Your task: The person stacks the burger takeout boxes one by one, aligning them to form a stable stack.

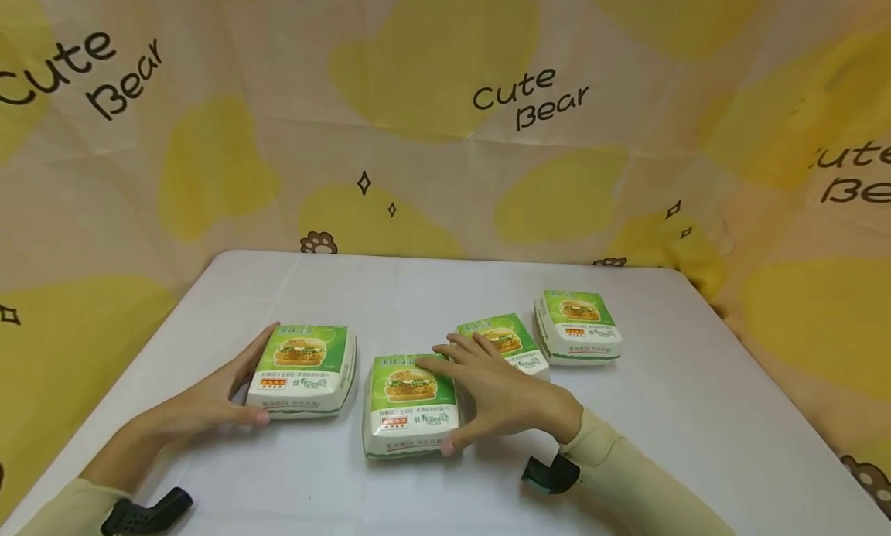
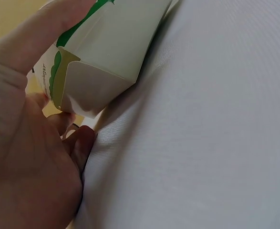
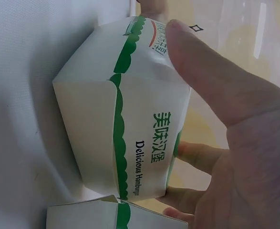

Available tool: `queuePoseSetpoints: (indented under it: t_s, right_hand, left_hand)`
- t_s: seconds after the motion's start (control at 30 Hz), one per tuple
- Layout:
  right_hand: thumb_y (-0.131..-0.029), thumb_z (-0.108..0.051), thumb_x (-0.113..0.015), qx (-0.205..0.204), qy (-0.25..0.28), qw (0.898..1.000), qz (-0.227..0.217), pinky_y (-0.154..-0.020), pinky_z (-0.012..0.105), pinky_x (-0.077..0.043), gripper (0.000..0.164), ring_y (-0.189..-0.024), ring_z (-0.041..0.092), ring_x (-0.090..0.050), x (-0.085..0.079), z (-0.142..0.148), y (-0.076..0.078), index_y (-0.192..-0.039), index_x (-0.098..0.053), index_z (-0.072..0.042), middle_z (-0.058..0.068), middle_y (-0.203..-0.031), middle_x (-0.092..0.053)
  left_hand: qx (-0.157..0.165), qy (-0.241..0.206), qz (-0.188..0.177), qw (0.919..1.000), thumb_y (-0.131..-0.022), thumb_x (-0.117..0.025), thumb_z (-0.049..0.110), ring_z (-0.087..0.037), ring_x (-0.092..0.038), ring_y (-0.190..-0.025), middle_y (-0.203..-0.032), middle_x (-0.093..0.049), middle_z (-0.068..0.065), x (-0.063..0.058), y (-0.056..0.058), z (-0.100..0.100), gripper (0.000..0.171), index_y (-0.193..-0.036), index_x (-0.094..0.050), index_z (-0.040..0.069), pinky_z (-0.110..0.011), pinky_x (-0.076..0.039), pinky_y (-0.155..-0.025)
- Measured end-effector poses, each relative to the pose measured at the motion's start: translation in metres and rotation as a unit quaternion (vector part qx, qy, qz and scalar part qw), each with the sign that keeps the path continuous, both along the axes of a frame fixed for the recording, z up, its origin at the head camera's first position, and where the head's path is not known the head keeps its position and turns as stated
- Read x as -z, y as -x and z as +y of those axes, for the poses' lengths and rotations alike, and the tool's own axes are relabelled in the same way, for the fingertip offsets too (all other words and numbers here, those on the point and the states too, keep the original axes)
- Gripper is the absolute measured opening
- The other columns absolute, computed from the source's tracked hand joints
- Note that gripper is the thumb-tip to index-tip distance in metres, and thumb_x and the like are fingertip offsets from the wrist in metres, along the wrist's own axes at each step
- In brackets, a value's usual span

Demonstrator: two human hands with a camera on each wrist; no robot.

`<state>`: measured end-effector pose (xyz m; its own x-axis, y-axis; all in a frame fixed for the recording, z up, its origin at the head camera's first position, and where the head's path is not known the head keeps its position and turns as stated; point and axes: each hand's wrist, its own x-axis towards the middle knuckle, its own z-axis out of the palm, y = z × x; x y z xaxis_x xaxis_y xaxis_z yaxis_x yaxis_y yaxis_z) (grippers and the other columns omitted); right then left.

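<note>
Four-sided green and white paper hamburger boxes lie on the table. My left hand (image 1: 202,403) grips the leftmost hamburger box (image 1: 306,362) by its left side, thumb at the front corner and fingers toward the back. In the left wrist view the thumb lies along that box (image 2: 99,83). My right hand (image 1: 508,390) holds the middle hamburger box (image 1: 411,414), with its thumb at the front right corner and fingers over the back right edge. The right wrist view shows this box's (image 3: 144,124) printed side between thumb and fingers. Behind the right hand, a third hamburger box (image 1: 503,333) is partly hidden.
A fourth hamburger box (image 1: 578,329) sits at the back right, beside the third one. The white-covered table (image 1: 306,482) ends at a yellow-patterned cloth backdrop (image 1: 431,157) behind and at both sides. Black wrist devices (image 1: 551,474) are worn on both wrists.
</note>
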<state>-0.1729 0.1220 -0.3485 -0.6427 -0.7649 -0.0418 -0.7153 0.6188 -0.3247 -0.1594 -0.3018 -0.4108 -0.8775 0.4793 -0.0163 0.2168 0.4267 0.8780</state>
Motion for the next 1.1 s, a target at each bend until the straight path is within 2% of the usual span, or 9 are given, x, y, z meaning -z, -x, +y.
queuePoseSetpoints:
  t_s: [0.1, 0.3, 0.47, 0.63, 0.87, 1.0, 1.1]
  right_hand:
    - [-0.063, -0.069, -0.076, -0.003, -0.005, 1.0, -0.001, -0.121, 0.058, -0.002, 0.108, -0.152, 0.032, -0.012, -0.001, 0.001, -0.001, -0.152, -0.025, -0.036, 0.008, -0.158, -0.031]
    - [-0.065, -0.065, -0.077, -0.012, -0.004, 1.0, 0.002, -0.119, 0.062, -0.003, 0.105, -0.151, 0.034, -0.018, -0.002, 0.0, -0.001, -0.152, -0.027, -0.035, 0.007, -0.156, -0.035]
    - [-0.065, -0.064, -0.078, -0.012, 0.009, 1.0, 0.0, -0.119, 0.061, -0.004, 0.102, -0.149, 0.029, -0.024, -0.004, 0.001, 0.001, -0.15, -0.03, -0.035, 0.005, -0.154, -0.037]
    - [-0.063, -0.065, -0.078, -0.009, 0.05, 0.999, -0.004, -0.118, 0.059, -0.015, 0.101, -0.142, 0.021, -0.034, -0.009, 0.004, 0.002, -0.149, -0.034, -0.036, 0.0, -0.149, -0.04]
    - [-0.068, -0.054, -0.081, 0.007, 0.13, 0.989, -0.066, -0.11, 0.05, -0.033, 0.093, -0.137, 0.019, -0.037, -0.013, 0.009, 0.009, -0.147, -0.035, -0.039, -0.005, -0.149, -0.038]
    - [-0.069, -0.05, -0.082, 0.019, 0.161, 0.982, -0.094, -0.11, 0.048, -0.034, 0.09, -0.137, 0.016, -0.037, -0.015, 0.011, 0.012, -0.146, -0.037, -0.039, -0.008, -0.15, -0.035]
    - [-0.07, -0.047, -0.083, 0.021, 0.175, 0.98, -0.095, -0.111, 0.051, -0.032, 0.089, -0.14, 0.018, -0.035, -0.015, 0.009, 0.014, -0.146, -0.038, -0.038, -0.007, -0.151, -0.035]
  left_hand:
    - [0.006, -0.008, 0.005, 0.9999, -0.079, -0.071, 0.01, 0.033, -0.014, -0.126, -0.164, 0.004, -0.019, -0.002, -0.001, 0.001, 0.11, -0.156, 0.005, 0.031, 0.007, -0.018, -0.092]
    - [0.007, -0.016, -0.005, 0.9998, -0.078, -0.071, 0.01, 0.032, -0.017, -0.126, -0.163, 0.0, -0.021, -0.001, -0.005, 0.002, 0.109, -0.155, 0.002, 0.035, 0.006, -0.018, -0.09]
    - [0.006, -0.017, -0.002, 0.9998, -0.077, -0.071, 0.01, 0.031, -0.019, -0.126, -0.163, -0.003, -0.021, -0.001, -0.004, 0.002, 0.109, -0.155, 0.001, 0.035, 0.006, -0.018, -0.09]
    - [0.003, -0.008, 0.003, 1.0, -0.077, -0.071, 0.011, 0.032, -0.019, -0.124, -0.163, -0.002, -0.021, -0.001, -0.005, 0.002, 0.109, -0.155, 0.0, 0.035, 0.006, -0.018, -0.09]
    - [-0.006, -0.001, 0.003, 1.0, -0.077, -0.072, 0.011, 0.029, -0.021, -0.125, -0.163, -0.006, -0.019, 0.0, -0.007, 0.0, 0.108, -0.155, -0.001, 0.035, 0.003, -0.019, -0.091]
    - [-0.012, 0.007, 0.0, 0.9999, -0.076, -0.072, 0.013, 0.027, -0.024, -0.125, -0.162, -0.012, -0.017, -0.001, -0.005, 0.001, 0.108, -0.155, -0.003, 0.037, 0.0, -0.022, -0.092]
    - [-0.017, 0.01, -0.005, 0.9998, -0.076, -0.073, 0.013, 0.027, -0.025, -0.124, -0.162, -0.014, -0.016, -0.001, -0.005, 0.001, 0.108, -0.155, -0.004, 0.038, 0.0, -0.022, -0.092]
